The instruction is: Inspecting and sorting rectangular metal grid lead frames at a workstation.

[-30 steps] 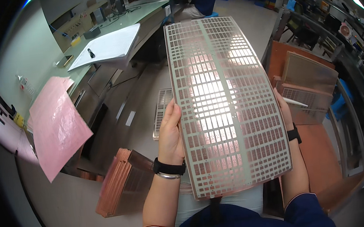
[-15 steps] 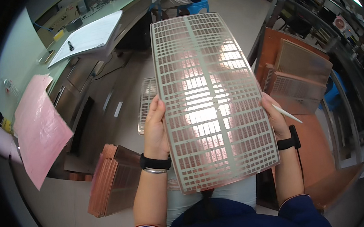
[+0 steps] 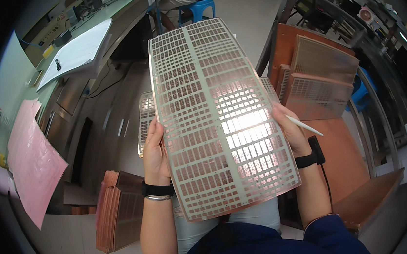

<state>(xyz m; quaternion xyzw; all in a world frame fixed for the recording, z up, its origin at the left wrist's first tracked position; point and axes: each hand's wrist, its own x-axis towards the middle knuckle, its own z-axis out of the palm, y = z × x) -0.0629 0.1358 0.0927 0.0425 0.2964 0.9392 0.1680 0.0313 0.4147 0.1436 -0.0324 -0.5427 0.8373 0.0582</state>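
Note:
A large copper circuit-board panel [image 3: 193, 142] with a grid of small rectangles is held up over my lap, its far end tilted away. My left hand [image 3: 155, 151] closes on its left edge, thumb at the rim. On the opposite edge my right hand [image 3: 290, 129] grips the panel too. A white pointed stick [image 3: 305, 125] juts out to the right from that same hand. Light glares off the panel's right half. The fingers behind the panel are hidden.
Stacked copper panels [image 3: 116, 211] stand at lower left, more panels [image 3: 323, 74] lean on a copper-coloured board at right. Another patterned panel [image 3: 146, 118] lies behind my left hand. A pink sheet [image 3: 35, 162] hangs at left. Papers [image 3: 76, 53] lie on the bench; someone sits on a blue stool [image 3: 198, 10].
The panel and both hands have shifted left in the view, along with the surroundings. The panel has tilted, and its bright glare has moved from the middle to the right half.

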